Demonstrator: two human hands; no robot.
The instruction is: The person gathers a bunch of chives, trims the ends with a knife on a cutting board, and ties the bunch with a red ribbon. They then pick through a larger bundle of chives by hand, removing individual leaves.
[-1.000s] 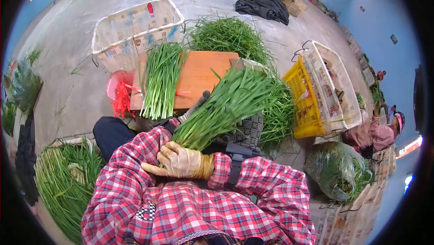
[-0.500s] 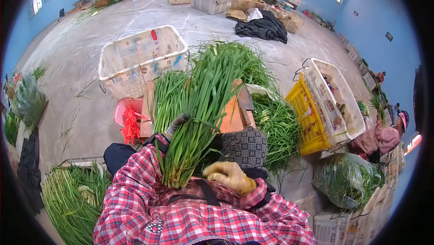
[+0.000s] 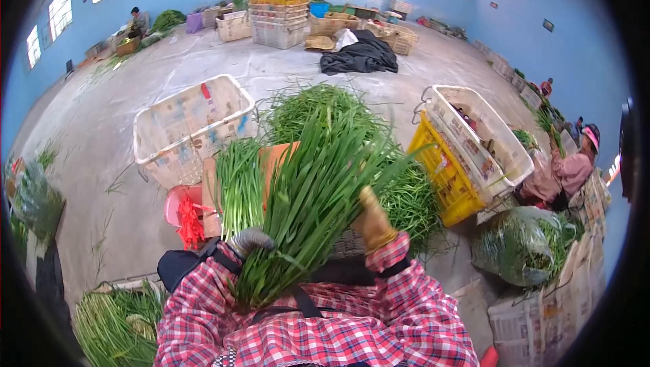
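My left hand (image 3: 250,240), in a grey glove, is closed around a large bunch of long flat green leaves that look like garlic chives (image 3: 308,204). The bunch slants over my lap, cut ends near my body and leaf tips fanning away to the upper right. My right hand (image 3: 376,223), in a tan glove, is raised beside the bunch's right edge; its fingers are smeared by motion. Beyond the left hand, a neat row of chives (image 3: 238,187) lies on a wooden board (image 3: 274,164). More loose greens (image 3: 318,106) are heaped behind the bunch.
A white crate (image 3: 193,130) stands front left, above a pink basin (image 3: 177,208) with red ties (image 3: 191,221). To the right are a yellow crate (image 3: 440,170) and a white crate (image 3: 484,137). A bag of greens (image 3: 521,245) lies near a seated co-worker (image 3: 572,170).
The bunch has tilted to the right and its leaves have fanned out. My right hand has moved up and forward from near my lap to the bunch's right side. The view has shifted.
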